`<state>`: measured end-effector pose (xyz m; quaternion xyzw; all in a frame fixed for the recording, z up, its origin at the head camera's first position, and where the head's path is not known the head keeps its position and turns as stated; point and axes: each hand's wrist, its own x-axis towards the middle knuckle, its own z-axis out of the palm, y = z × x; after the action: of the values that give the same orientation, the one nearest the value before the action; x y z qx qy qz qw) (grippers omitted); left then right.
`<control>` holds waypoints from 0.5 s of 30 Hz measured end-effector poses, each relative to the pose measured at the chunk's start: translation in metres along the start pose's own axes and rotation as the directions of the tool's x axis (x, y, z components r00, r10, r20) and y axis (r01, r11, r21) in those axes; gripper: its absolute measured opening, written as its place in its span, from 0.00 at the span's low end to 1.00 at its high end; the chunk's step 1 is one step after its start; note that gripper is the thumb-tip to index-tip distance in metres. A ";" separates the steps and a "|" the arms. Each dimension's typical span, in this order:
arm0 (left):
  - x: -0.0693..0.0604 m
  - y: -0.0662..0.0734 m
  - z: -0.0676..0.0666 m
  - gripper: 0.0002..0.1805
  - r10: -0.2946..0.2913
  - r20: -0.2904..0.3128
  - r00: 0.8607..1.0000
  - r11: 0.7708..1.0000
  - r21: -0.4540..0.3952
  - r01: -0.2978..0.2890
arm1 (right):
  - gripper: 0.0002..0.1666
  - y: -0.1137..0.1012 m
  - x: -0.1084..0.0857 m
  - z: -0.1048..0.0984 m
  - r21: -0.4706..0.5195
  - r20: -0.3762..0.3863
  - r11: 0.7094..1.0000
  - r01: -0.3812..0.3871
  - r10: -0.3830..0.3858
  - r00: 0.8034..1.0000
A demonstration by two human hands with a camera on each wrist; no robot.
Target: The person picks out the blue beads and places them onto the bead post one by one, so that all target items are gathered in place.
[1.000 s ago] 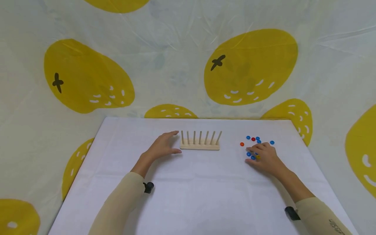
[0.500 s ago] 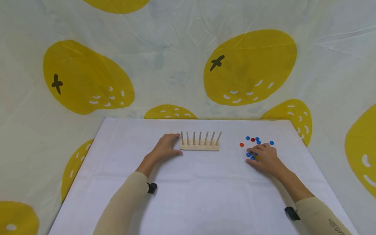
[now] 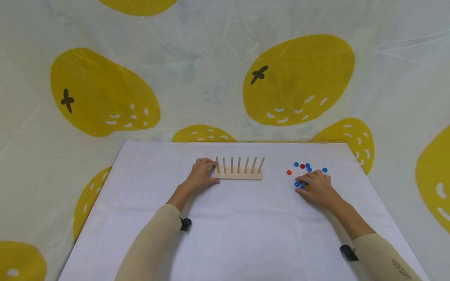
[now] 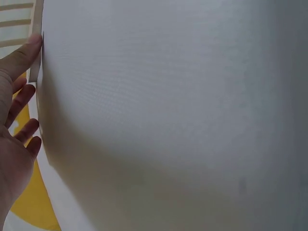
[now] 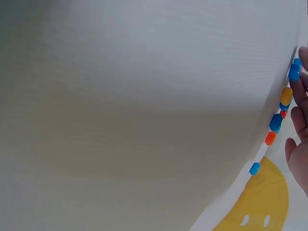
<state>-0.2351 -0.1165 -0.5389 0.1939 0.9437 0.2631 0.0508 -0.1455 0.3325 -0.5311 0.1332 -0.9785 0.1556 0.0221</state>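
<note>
In the head view, a pale wooden peg rack [image 3: 239, 176] with a row of several upright pegs stands toward the back of the table. My left hand [image 3: 200, 174] holds its left end, thumb at the front edge and fingers behind the end peg. The left wrist view shows the thumb [image 4: 24, 53] against the rack's edge [image 4: 36, 29]. My right hand [image 3: 318, 188] hovers low over small beads, its fingers bent loosely and thumb beside a blue bead [image 3: 297, 184]. A yellow bead [image 3: 308, 187] lies beneath that hand. Some beads are partly hidden by it.
Behind the right hand lie several blue beads [image 3: 296, 164], a red bead [image 3: 302, 166] and an orange bead [image 3: 289, 172]. One blue bead [image 3: 325, 170] sits apart at the right. A white cloth covers the table [image 3: 246, 234]; a patterned curtain [image 3: 211, 78] rises behind it.
My left hand has moved right, its thumb and fingers closing in round the rack's left end. The right hand stays over the beads, its thumb shifted slightly toward them.
</note>
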 end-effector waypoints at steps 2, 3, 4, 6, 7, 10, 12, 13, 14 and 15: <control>0.001 0.001 0.001 0.40 0.004 -0.012 1.000 1.000 0.002 -0.004 | 0.24 0.000 0.000 -0.001 0.004 -0.002 1.000 0.001 -0.001 1.000; 0.001 0.001 0.002 0.39 0.004 -0.014 1.000 1.000 0.005 -0.003 | 0.23 0.000 0.001 0.000 0.006 -0.002 1.000 0.000 0.000 1.000; 0.001 0.000 0.002 0.39 0.004 -0.017 1.000 1.000 0.009 -0.003 | 0.23 0.000 0.001 -0.001 0.006 -0.002 1.000 0.002 -0.002 1.000; 0.002 0.000 0.003 0.37 0.004 -0.018 1.000 1.000 0.010 -0.004 | 0.22 0.000 0.001 -0.001 0.003 -0.001 1.000 0.001 -0.001 1.000; 0.002 0.000 0.004 0.36 0.005 -0.017 1.000 1.000 0.007 -0.005 | 0.22 0.000 0.000 0.000 0.001 -0.001 1.000 -0.001 0.001 1.000; 0.002 0.000 0.005 0.35 0.002 -0.014 1.000 1.000 -0.005 -0.002 | 0.21 0.000 0.000 0.000 -0.002 -0.005 1.000 -0.001 0.001 1.000; 0.003 -0.001 0.005 0.34 -0.004 -0.014 1.000 1.000 -0.006 0.004 | 0.20 0.001 0.001 0.000 0.000 -0.008 1.000 -0.003 0.003 1.000; 0.003 -0.001 0.006 0.34 -0.009 -0.016 1.000 1.000 -0.007 0.008 | 0.20 0.001 0.001 0.001 0.003 -0.011 1.000 -0.003 0.003 1.000; 0.003 -0.002 0.006 0.34 -0.010 -0.021 1.000 1.000 -0.004 0.010 | 0.20 0.001 0.001 0.001 0.004 -0.014 1.000 -0.003 0.003 1.000; 0.004 -0.003 0.006 0.34 -0.012 -0.024 1.000 1.000 -0.003 0.012 | 0.20 0.000 0.001 0.002 0.008 -0.014 1.000 -0.004 0.004 1.000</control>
<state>-0.2383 -0.1143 -0.5456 0.1848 0.9450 0.2667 0.0414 -0.1467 0.3320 -0.5326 0.1304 -0.9779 0.1607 0.0283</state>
